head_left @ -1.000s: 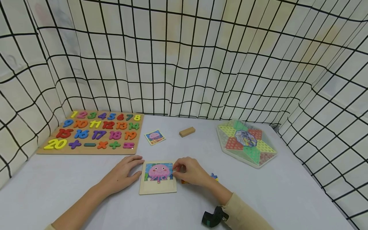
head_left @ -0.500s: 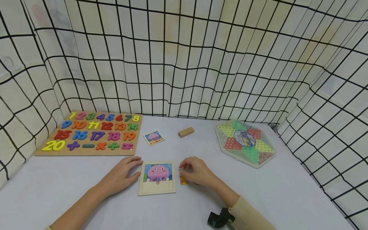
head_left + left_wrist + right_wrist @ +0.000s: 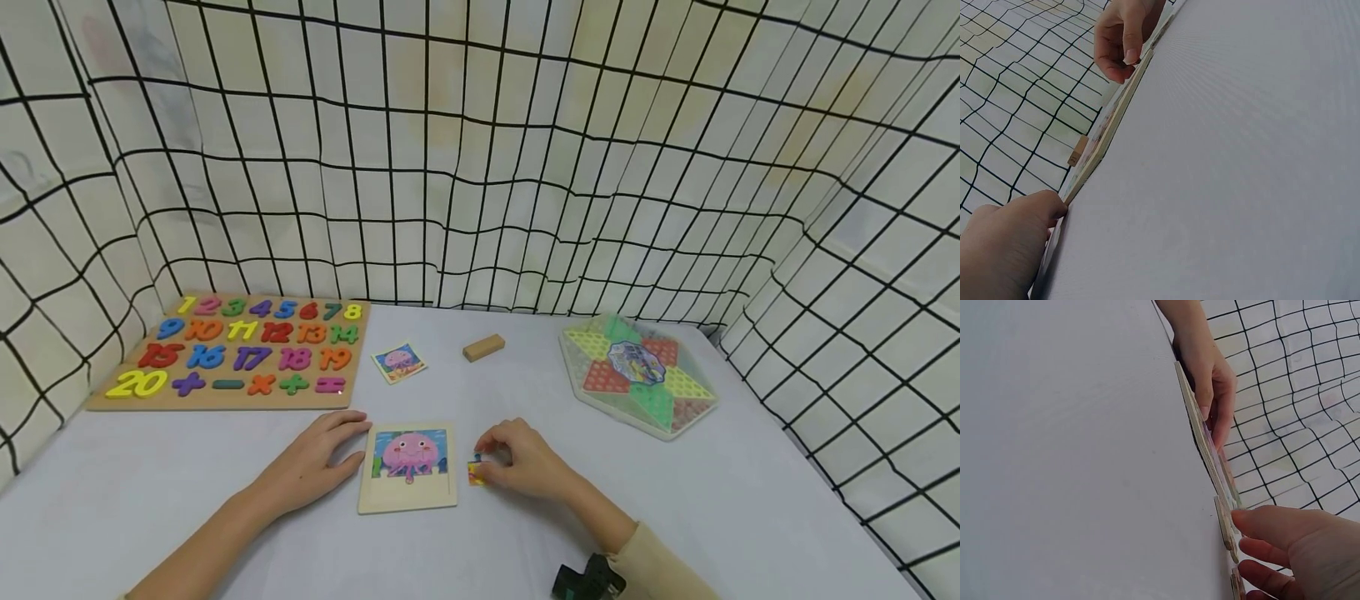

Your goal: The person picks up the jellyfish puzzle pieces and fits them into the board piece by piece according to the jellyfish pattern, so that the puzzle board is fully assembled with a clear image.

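Observation:
A square wooden jigsaw board (image 3: 407, 497) lies flat, its upper part showing a pink jellyfish and its lower part bare wood. My left hand (image 3: 318, 457) rests at the board's left edge, with relaxed fingers touching that edge. Just right of the board is a small yellow and blue puzzle piece (image 3: 475, 475). My right hand (image 3: 528, 458) has its thumb and curved index finger on this piece and partly hides it. In the right wrist view, the right hand (image 3: 1304, 550) shows its thumb at the edge of a thin wooden piece (image 3: 1224, 525); another piece (image 3: 1237, 586) lies beneath the fingers.
Behind the board lie a small jellyfish picture card (image 3: 399, 362) and a wooden block (image 3: 483, 347). A number board (image 3: 225, 407) stands at the back left, a hexagonal Chinese checkers box (image 3: 637, 375) at the right. Black netting (image 3: 427, 171) encloses the table.
My right hand has drawn back from the board's right edge to the loose piece beside it, uncovering part of that piece. My left hand has stayed at the board's left edge.

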Motion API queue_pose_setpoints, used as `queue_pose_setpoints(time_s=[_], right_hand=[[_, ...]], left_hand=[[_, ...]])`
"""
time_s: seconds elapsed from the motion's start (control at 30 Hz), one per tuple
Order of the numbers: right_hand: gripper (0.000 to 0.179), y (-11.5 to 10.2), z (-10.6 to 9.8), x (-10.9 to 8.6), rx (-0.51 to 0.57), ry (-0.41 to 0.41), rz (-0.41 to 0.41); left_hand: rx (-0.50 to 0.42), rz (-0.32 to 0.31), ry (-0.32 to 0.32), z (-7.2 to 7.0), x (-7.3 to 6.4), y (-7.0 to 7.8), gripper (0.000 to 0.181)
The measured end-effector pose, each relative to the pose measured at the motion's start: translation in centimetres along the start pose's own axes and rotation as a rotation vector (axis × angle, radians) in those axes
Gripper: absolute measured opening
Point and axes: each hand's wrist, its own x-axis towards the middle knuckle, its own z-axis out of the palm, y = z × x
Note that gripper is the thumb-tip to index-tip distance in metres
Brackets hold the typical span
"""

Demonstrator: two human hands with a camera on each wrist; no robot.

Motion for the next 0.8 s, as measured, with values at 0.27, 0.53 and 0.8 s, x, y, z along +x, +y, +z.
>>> queue_pose_setpoints(time_s=[0.27, 0.53, 0.8], right_hand=[[0.028, 0.04, 0.03, -0.35, -0.068, -0.024, -0.037], [0.031, -0.19, 0.04, -0.62, -0.079, -0.035, -0.017], [0.031, 0.11, 0.12, -0.43, 0.043, -0.036, -0.022]], left_hand=[[-0.003, -0.002, 0.002, 0.05, 0.0, 0.01, 0.038], [-0.002, -0.01, 0.002, 0.19, -0.05, -0.03, 0.039], [-0.004, -0.016, -0.001, 0.1, 0.04, 0.11, 0.039]])
